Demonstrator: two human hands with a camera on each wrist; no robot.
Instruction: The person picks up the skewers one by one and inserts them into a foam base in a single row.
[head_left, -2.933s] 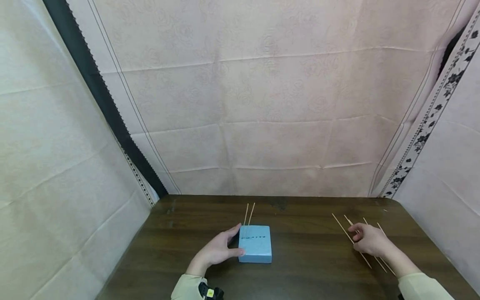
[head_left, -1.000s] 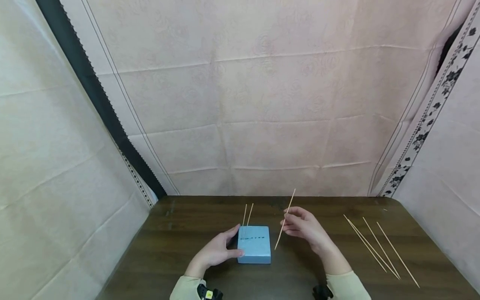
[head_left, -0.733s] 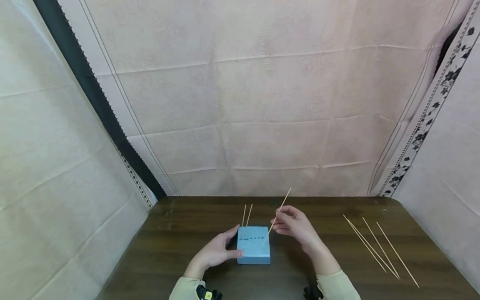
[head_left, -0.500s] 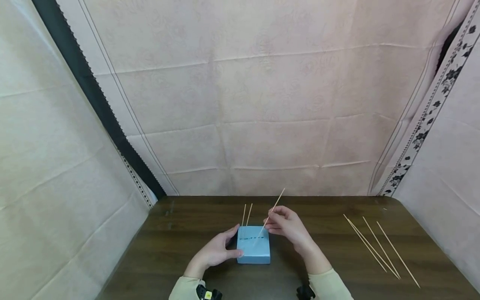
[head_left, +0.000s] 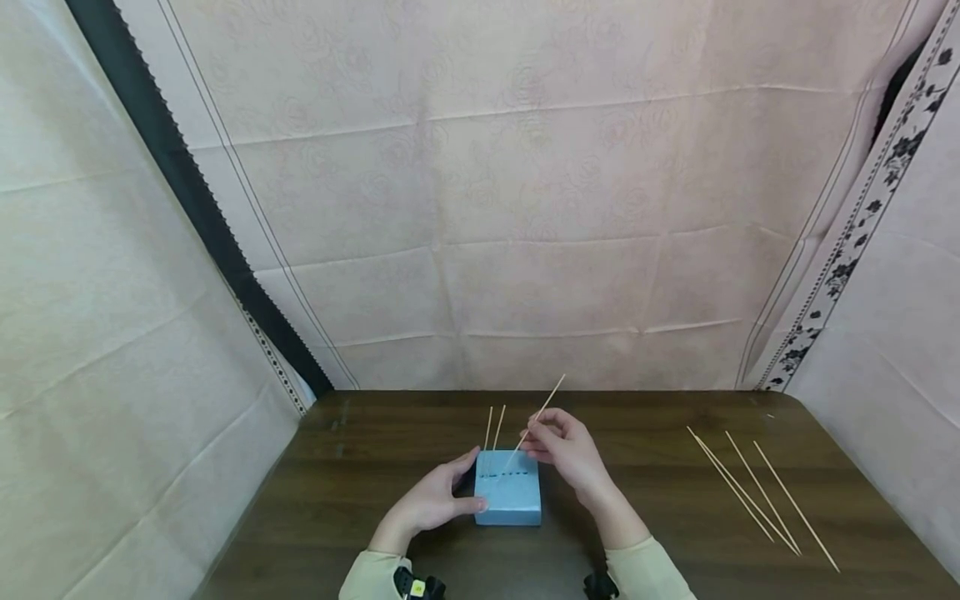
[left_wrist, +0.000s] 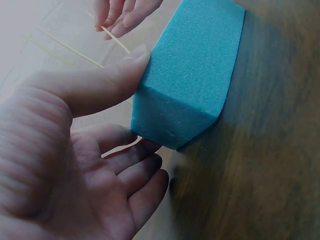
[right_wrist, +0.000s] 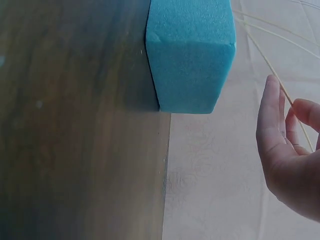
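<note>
A light-blue foam block (head_left: 510, 504) stands on the table, with a row of dark marks on its top. My left hand (head_left: 431, 500) holds its left side between thumb and fingers; in the left wrist view the thumb (left_wrist: 110, 80) presses one face. Two thin wooden skewers (head_left: 500, 425) stick up from the block's far left part. Between thumb and fingertips, my right hand (head_left: 568, 454) pinches another skewer (head_left: 553, 392). That skewer leans up to the right, its lower end at the block's top; whether it has entered the foam I cannot tell.
Several loose skewers (head_left: 797, 507) lie slantwise on the right of the dark wooden table (head_left: 337, 533). Pale cloth (head_left: 555, 208) hangs behind the table's far edge, with more cloth at both sides.
My right hand took a skewer from the loose ones on the right and carried it left to the block. Lately it shifted slightly further left, the skewer leaning more. The left hand stayed on the block.
</note>
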